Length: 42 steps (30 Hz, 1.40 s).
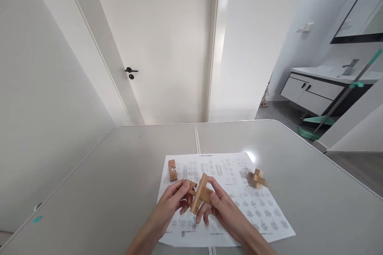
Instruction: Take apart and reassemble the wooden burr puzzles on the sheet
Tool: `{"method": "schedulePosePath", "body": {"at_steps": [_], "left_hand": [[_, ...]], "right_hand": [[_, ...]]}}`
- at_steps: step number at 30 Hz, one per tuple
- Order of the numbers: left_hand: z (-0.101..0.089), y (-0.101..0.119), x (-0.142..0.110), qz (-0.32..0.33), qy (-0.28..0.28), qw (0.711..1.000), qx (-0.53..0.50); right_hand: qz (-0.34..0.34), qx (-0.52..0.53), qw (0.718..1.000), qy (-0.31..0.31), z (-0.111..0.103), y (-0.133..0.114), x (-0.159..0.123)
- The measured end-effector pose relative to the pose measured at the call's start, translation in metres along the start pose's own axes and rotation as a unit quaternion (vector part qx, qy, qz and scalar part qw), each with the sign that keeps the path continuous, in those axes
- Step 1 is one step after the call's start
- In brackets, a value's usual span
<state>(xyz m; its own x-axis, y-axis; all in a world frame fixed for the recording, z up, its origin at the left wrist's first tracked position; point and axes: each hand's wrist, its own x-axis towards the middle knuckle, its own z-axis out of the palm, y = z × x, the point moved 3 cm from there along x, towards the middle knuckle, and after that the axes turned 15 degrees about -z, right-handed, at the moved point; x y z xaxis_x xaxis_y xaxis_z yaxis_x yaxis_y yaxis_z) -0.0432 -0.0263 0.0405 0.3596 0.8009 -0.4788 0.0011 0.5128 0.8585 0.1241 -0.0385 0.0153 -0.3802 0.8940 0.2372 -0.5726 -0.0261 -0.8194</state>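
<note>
My left hand (172, 203) and my right hand (220, 203) meet over a printed instruction sheet (239, 199) and together grip a partly joined wooden puzzle (200, 193) of crossed notched bars. The left fingers pinch its left bar; the right fingers wrap its right side from below. A single notched wooden piece (172, 170) lies on the sheet's far left. A small assembled wooden burr cross (256, 178) rests at the sheet's far right edge.
The sheet lies on a grey table (119, 175) with a seam down its middle. A white door with a black handle (131, 72) stands beyond. At the right are a sink cabinet (314, 91) and a green mop (317, 125).
</note>
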Motion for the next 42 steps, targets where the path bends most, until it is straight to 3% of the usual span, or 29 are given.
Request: {"method": "schedulePosePath", "body": {"at_steps": [7,13,18,22,25,28,30,36,42], "left_hand": [[-0.013,-0.009,-0.001,-0.018,-0.013,0.999,-0.031],[-0.02,-0.012,0.002,-0.017,-0.003,0.998,-0.062],[-0.031,-0.011,-0.002,0.009,0.016,0.998,-0.058],[-0.058,-0.003,-0.003,0.046,0.111,0.991,-0.055],[-0.086,0.006,0.001,0.074,0.231,0.965,0.097],[-0.107,0.013,0.014,0.063,0.329,0.905,0.262],[-0.114,0.015,0.025,0.054,0.35,0.885,0.302],[-0.125,0.018,0.056,0.016,0.346,0.841,0.416],[-0.137,0.021,0.068,-0.016,0.367,0.792,0.488]], "right_hand": [[0.018,0.01,1.0,0.008,-0.001,0.019,0.007],[0.02,-0.005,0.997,0.077,0.005,0.021,0.012],[0.01,0.016,0.999,0.047,0.014,0.018,0.014],[0.01,0.01,0.997,0.078,0.008,0.008,0.015],[0.03,-0.116,0.99,0.079,-0.002,0.0,0.024],[0.04,-0.333,0.941,0.05,-0.016,0.002,0.045],[0.039,-0.501,0.865,0.006,-0.023,0.01,0.064],[0.058,-0.607,0.793,-0.015,-0.029,0.044,0.112],[0.081,-0.661,0.745,-0.03,-0.019,0.062,0.131]]}}
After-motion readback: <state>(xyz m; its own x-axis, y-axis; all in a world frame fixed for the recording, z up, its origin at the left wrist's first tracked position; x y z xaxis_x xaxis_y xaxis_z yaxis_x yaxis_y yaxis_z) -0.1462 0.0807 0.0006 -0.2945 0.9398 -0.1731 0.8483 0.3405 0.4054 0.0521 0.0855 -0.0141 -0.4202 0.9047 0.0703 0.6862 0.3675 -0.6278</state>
